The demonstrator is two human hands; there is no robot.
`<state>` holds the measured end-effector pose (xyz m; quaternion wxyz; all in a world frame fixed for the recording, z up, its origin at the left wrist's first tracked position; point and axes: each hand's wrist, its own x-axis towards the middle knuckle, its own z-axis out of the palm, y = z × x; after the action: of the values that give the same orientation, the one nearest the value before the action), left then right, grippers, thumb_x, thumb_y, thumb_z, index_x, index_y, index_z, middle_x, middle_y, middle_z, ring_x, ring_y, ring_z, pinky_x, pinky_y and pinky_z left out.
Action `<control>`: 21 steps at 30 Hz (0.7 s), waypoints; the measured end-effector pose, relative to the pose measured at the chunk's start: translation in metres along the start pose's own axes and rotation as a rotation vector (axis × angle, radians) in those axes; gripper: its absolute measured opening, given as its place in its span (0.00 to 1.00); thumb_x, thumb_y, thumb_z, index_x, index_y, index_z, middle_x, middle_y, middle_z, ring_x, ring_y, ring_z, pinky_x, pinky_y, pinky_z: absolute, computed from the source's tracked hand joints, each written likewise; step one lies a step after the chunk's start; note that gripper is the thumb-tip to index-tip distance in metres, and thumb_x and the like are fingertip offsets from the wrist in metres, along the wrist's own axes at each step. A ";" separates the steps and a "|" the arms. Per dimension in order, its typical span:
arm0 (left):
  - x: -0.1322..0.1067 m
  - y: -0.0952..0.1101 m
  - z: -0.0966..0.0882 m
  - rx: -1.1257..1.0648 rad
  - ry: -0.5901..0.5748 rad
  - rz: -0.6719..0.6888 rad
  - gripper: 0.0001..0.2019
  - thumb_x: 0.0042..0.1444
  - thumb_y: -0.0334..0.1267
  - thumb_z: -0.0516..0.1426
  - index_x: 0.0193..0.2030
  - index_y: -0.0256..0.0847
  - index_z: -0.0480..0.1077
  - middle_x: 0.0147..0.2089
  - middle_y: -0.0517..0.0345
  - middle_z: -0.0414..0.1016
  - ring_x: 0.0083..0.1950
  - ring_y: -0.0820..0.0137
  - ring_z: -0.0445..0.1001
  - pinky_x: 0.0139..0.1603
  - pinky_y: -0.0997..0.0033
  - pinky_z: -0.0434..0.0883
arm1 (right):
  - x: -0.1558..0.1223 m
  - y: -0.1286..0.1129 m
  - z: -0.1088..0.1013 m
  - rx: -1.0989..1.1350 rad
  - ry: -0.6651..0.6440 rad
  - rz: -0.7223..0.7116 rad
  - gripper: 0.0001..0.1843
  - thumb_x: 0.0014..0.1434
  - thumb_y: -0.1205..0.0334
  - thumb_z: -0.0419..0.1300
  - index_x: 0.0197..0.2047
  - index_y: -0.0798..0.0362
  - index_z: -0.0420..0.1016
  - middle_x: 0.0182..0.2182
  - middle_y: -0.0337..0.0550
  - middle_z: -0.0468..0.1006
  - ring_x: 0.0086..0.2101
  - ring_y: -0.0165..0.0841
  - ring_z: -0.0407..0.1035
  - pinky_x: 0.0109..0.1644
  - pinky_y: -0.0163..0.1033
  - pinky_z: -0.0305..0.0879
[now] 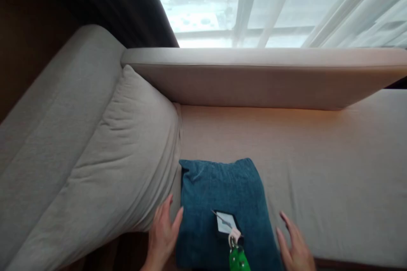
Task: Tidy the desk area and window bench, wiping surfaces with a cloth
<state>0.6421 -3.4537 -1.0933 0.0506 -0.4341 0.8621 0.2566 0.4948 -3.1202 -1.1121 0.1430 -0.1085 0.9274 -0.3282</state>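
Head view: left hand touches the blue cushion's edge, right hand hovers beside it, both with fingers spread; no writing is readable.

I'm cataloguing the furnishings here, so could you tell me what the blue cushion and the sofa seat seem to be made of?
Blue cushion: apparently velvet or chenille, with a soft matte pile that shades unevenly.
Sofa seat: seemingly a flat woven beige upholstery fabric, smooth and matte, with no visible pile.

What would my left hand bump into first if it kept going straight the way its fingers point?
Probably the beige cushion. The left hand points up along the teal pillow edge, toward the gap where cushion meets seat; depth is unclear.
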 end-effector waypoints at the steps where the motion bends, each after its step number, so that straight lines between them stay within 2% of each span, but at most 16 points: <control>1: 0.013 0.014 0.000 -0.006 0.107 0.167 0.25 0.62 0.43 0.52 0.63 0.33 0.62 0.60 0.40 0.71 0.62 0.58 0.69 0.63 0.56 0.67 | 0.020 -0.022 0.010 -0.039 0.008 -0.238 0.25 0.69 0.54 0.47 0.67 0.51 0.57 0.62 0.51 0.62 0.60 0.49 0.58 0.62 0.62 0.59; 2: 0.022 0.026 0.008 0.015 0.167 0.310 0.24 0.64 0.40 0.50 0.65 0.36 0.61 0.65 0.43 0.65 0.67 0.60 0.63 0.67 0.55 0.62 | 0.040 -0.040 0.024 -0.081 -0.041 -0.437 0.26 0.70 0.60 0.46 0.69 0.50 0.53 0.65 0.50 0.56 0.63 0.47 0.52 0.64 0.60 0.57; 3: 0.029 0.034 0.022 0.063 0.169 0.432 0.24 0.65 0.37 0.49 0.67 0.40 0.59 0.69 0.47 0.61 0.70 0.61 0.58 0.69 0.55 0.58 | 0.059 -0.054 0.042 -0.124 -0.104 -0.617 0.26 0.70 0.65 0.45 0.70 0.50 0.53 0.67 0.50 0.53 0.65 0.46 0.48 0.66 0.59 0.53; 4: 0.033 0.038 0.043 0.127 0.133 0.543 0.24 0.65 0.35 0.49 0.68 0.43 0.58 0.70 0.51 0.58 0.71 0.62 0.55 0.70 0.55 0.57 | 0.077 -0.062 0.063 -0.176 -0.193 -0.752 0.27 0.69 0.68 0.43 0.70 0.51 0.53 0.67 0.50 0.53 0.65 0.44 0.47 0.67 0.59 0.50; 5: 0.037 0.037 0.066 0.191 0.077 0.630 0.25 0.65 0.34 0.49 0.69 0.44 0.57 0.71 0.53 0.58 0.71 0.62 0.55 0.70 0.55 0.57 | 0.093 -0.064 0.084 -0.226 -0.255 -0.813 0.27 0.69 0.66 0.44 0.69 0.51 0.56 0.67 0.49 0.54 0.65 0.43 0.47 0.67 0.58 0.50; 7: 0.046 0.027 0.108 0.289 -0.051 0.713 0.28 0.64 0.36 0.51 0.71 0.45 0.54 0.72 0.53 0.56 0.71 0.61 0.54 0.69 0.54 0.58 | 0.124 -0.053 0.122 -0.370 -0.327 -0.793 0.27 0.68 0.57 0.51 0.69 0.51 0.58 0.68 0.48 0.49 0.66 0.46 0.41 0.67 0.58 0.48; 8: 0.053 0.019 0.123 0.310 -0.102 0.726 0.29 0.64 0.38 0.52 0.71 0.45 0.53 0.72 0.53 0.54 0.72 0.61 0.53 0.69 0.54 0.57 | 0.139 -0.042 0.135 -0.421 -0.299 -0.733 0.30 0.67 0.52 0.54 0.69 0.53 0.58 0.69 0.49 0.45 0.67 0.46 0.38 0.68 0.57 0.47; 10: 0.070 0.000 0.134 0.310 -0.166 0.727 0.29 0.64 0.41 0.52 0.71 0.47 0.52 0.74 0.54 0.49 0.73 0.60 0.50 0.71 0.52 0.54 | 0.167 -0.014 0.144 -0.528 -0.208 -0.598 0.34 0.67 0.46 0.54 0.69 0.55 0.57 0.70 0.51 0.41 0.67 0.46 0.35 0.69 0.57 0.42; 12: 0.082 -0.025 0.120 0.304 -0.125 0.628 0.27 0.65 0.41 0.51 0.71 0.48 0.54 0.74 0.53 0.49 0.74 0.58 0.49 0.72 0.48 0.50 | 0.186 0.021 0.130 -0.619 -0.127 -0.464 0.31 0.69 0.45 0.46 0.69 0.53 0.59 0.69 0.51 0.46 0.67 0.48 0.36 0.68 0.63 0.37; 14: 0.078 -0.058 0.091 0.282 -0.050 0.393 0.25 0.65 0.40 0.49 0.69 0.41 0.58 0.72 0.46 0.52 0.73 0.56 0.51 0.71 0.46 0.53 | 0.186 0.063 0.099 -0.629 -0.102 -0.350 0.34 0.70 0.43 0.37 0.68 0.55 0.60 0.67 0.56 0.50 0.66 0.53 0.40 0.65 0.69 0.41; 15: 0.069 -0.076 0.076 0.244 -0.038 0.281 0.25 0.65 0.40 0.48 0.68 0.37 0.60 0.71 0.42 0.55 0.72 0.55 0.53 0.70 0.47 0.56 | 0.178 0.085 0.081 -0.597 -0.121 -0.322 0.39 0.69 0.41 0.33 0.67 0.59 0.62 0.67 0.60 0.50 0.66 0.54 0.41 0.64 0.67 0.44; 17: 0.038 -0.108 0.053 0.101 -0.077 0.131 0.25 0.64 0.42 0.48 0.65 0.33 0.62 0.68 0.40 0.61 0.69 0.56 0.59 0.68 0.51 0.60 | 0.144 0.127 0.047 -0.489 -0.151 -0.261 0.50 0.64 0.34 0.32 0.64 0.72 0.64 0.65 0.67 0.53 0.65 0.56 0.42 0.67 0.62 0.45; 18: 0.018 -0.118 0.047 0.009 -0.100 0.065 0.26 0.64 0.44 0.48 0.65 0.34 0.62 0.66 0.40 0.64 0.67 0.57 0.62 0.68 0.53 0.61 | 0.122 0.142 0.034 -0.408 -0.172 -0.181 0.53 0.62 0.32 0.33 0.62 0.75 0.65 0.63 0.69 0.54 0.65 0.55 0.44 0.68 0.57 0.45; 19: -0.002 -0.124 0.046 -0.093 -0.126 -0.016 0.28 0.63 0.47 0.49 0.65 0.34 0.61 0.64 0.41 0.66 0.65 0.58 0.65 0.67 0.55 0.62 | 0.099 0.151 0.025 -0.322 -0.174 -0.037 0.55 0.60 0.30 0.35 0.63 0.77 0.62 0.62 0.70 0.57 0.64 0.54 0.49 0.69 0.55 0.45; 20: -0.020 -0.125 0.050 -0.197 -0.145 -0.127 0.30 0.61 0.51 0.50 0.65 0.34 0.61 0.63 0.41 0.68 0.64 0.58 0.67 0.66 0.55 0.63 | 0.078 0.152 0.021 -0.235 -0.180 0.176 0.56 0.57 0.28 0.39 0.66 0.73 0.57 0.60 0.66 0.62 0.61 0.53 0.56 0.68 0.54 0.49; 21: -0.035 -0.120 0.057 -0.307 -0.177 -0.253 0.34 0.59 0.55 0.52 0.65 0.32 0.60 0.61 0.39 0.69 0.62 0.57 0.69 0.65 0.56 0.65 | 0.059 0.146 0.020 -0.116 -0.233 0.393 0.55 0.55 0.27 0.43 0.69 0.65 0.54 0.55 0.59 0.70 0.57 0.51 0.63 0.67 0.55 0.52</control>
<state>0.7489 -3.4600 -1.1801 0.0914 -0.5174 0.7437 0.4134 0.4304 -3.0386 -1.2319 0.3040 0.0291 0.9251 -0.2255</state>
